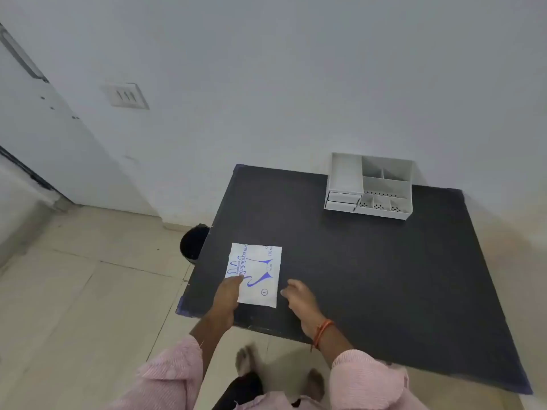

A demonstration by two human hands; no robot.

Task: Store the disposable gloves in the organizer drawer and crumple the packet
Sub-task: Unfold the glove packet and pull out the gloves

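Note:
A white glove packet (257, 270) with blue print lies flat near the front left corner of the dark table (370, 276). My left hand (228, 294) rests on the packet's near left corner, fingertips on it. Just right of the packet, my right hand (297, 297) hovers over the table with its fingers curled and apart, touching nothing. The white plastic organizer (370, 186) stands at the table's far edge against the wall. It has open top compartments and two small drawers at its lower left, both pushed in.
A black bin (194, 242) sits on the tiled floor by the table's left edge. A white wall with a switch plate (127, 96) lies behind, and a door (35, 113) is at the far left. My feet show below the table's front edge.

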